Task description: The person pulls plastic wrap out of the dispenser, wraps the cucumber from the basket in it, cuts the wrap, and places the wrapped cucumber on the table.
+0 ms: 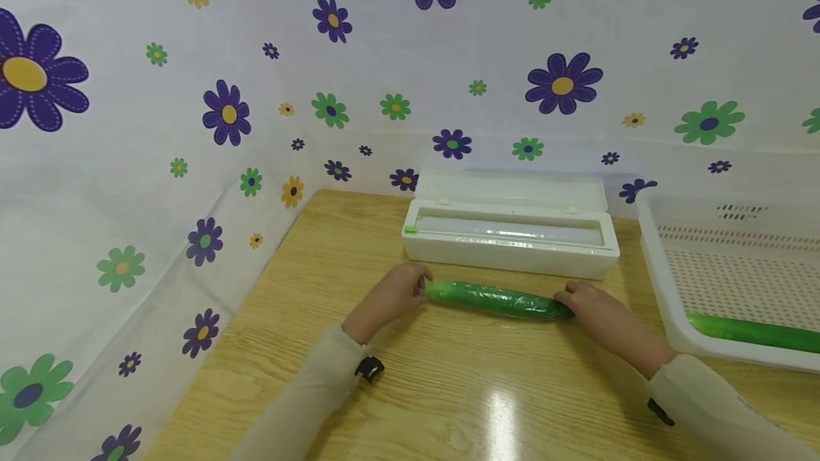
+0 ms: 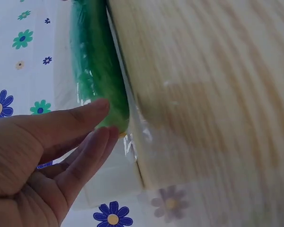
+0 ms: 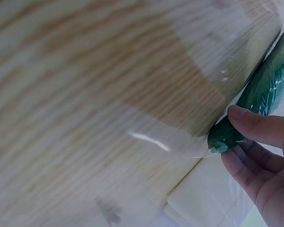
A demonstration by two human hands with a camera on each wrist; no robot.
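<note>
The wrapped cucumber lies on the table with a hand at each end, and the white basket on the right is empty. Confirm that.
The basket is not empty: the head view shows a second cucumber in it. The rest stands.

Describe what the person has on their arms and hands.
Both arms wear long, pale beige sleeves reaching the wrists. A small black device sits at the left cuff, and another at the right cuff. The left hand and right hand are bare, with no gloves or rings showing.
</note>
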